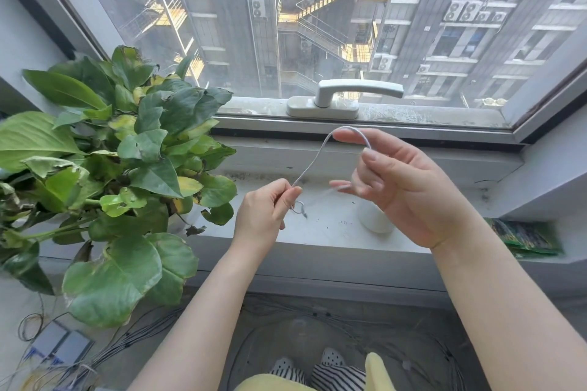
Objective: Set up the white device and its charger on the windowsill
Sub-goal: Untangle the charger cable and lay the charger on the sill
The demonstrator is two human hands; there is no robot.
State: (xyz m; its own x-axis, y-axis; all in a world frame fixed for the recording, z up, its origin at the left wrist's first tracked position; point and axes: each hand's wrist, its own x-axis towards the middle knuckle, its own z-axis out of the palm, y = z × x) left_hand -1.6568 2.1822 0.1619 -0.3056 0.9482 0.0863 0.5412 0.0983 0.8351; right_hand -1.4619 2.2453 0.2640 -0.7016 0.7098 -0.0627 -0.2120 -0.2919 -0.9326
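left hand (pixel 265 209): over sill edge, thumb and fingers pinching thin white charging cable (pixel 313 160)
right hand (pixel 400 187): raised, fingers loosely curled, cable looped over index fingertip
cable: arcs between both hands
white rounded plastic device (pixel 374 219): on grey windowsill (pixel 317 228), partly hidden behind right hand
leafy green potted plant (pixel 104 165): left on sill
white window handle (pixel 346 98): above

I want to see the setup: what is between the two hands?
In the head view, a thin white cable arcs from the left hand to the right hand.
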